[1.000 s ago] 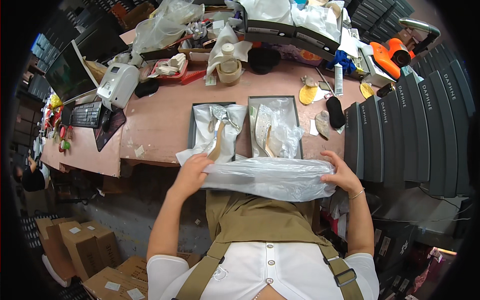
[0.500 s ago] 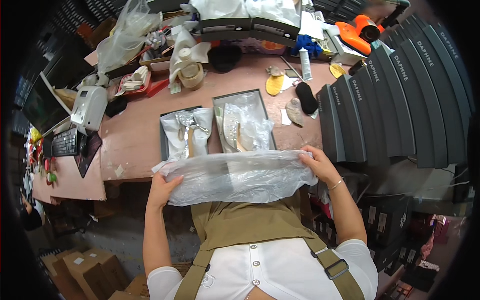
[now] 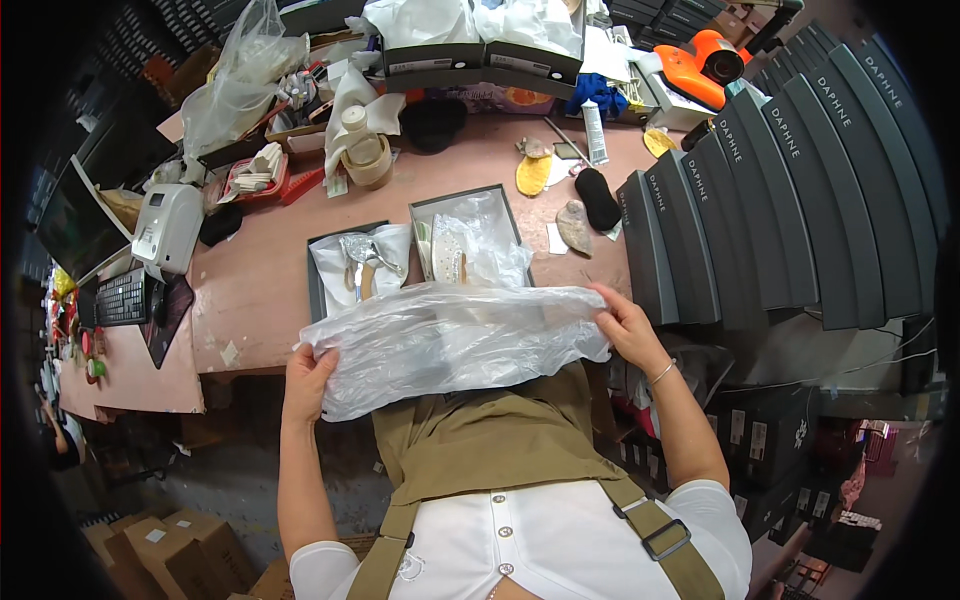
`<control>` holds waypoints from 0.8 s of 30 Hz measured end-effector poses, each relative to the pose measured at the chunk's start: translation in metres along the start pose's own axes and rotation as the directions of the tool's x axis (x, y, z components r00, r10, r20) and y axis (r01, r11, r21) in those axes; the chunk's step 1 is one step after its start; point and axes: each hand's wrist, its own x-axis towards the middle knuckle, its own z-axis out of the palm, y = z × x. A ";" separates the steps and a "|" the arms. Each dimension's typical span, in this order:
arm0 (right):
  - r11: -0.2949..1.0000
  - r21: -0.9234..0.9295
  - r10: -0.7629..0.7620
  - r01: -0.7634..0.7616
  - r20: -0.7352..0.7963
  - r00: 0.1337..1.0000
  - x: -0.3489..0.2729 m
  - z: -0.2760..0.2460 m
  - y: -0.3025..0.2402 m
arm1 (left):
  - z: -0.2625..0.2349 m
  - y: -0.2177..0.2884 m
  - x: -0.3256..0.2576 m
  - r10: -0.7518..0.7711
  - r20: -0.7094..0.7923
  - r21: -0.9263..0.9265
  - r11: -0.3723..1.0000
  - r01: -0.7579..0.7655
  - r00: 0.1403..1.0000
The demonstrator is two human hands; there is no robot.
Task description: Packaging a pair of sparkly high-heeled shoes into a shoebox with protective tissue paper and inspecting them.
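Note:
A sheet of white, translucent wrapping paper (image 3: 455, 345) is stretched crosswise between my hands, at the table's front edge. Its left end is pinched in my left hand (image 3: 311, 378), its right end in my right hand (image 3: 630, 325). Just beyond it lie two dark grey shoebox parts. In the left box (image 3: 318, 285) a silvery shoe (image 3: 368, 260) rests on white paper. The right box (image 3: 512, 205) holds a shoe with a studded pale strap (image 3: 449, 245) beside crumpled translucent wrapping. The sheet hides the near ends of both boxes.
Stacked dark shoeboxes (image 3: 780, 190) stand along the right. An orange heat gun (image 3: 690, 75) lies at the back right, near a white tube (image 3: 594, 133). Tape rolls (image 3: 367, 162) and a red basket (image 3: 257, 178) sit back left. A white machine (image 3: 165, 228) and keyboard (image 3: 122, 298) are at left.
The sheet is still held at both ends and has tilted, its left end now lower. The whole view has shifted slightly, so the table things sit a little further left.

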 end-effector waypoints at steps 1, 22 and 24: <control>0.999 0.014 -0.030 0.030 -0.007 1.000 0.001 0.001 0.004 | -0.008 -0.004 0.003 -0.010 0.014 0.029 1.000 0.009 1.000; 0.933 -0.300 -0.162 0.200 0.146 0.976 -0.021 -0.034 -0.040 | -0.023 0.022 0.013 0.037 0.171 0.138 0.989 -0.061 0.985; 0.819 -0.527 -0.081 0.225 0.282 0.956 -0.028 -0.042 -0.035 | -0.018 0.032 0.020 0.066 0.189 0.581 0.797 -0.166 0.980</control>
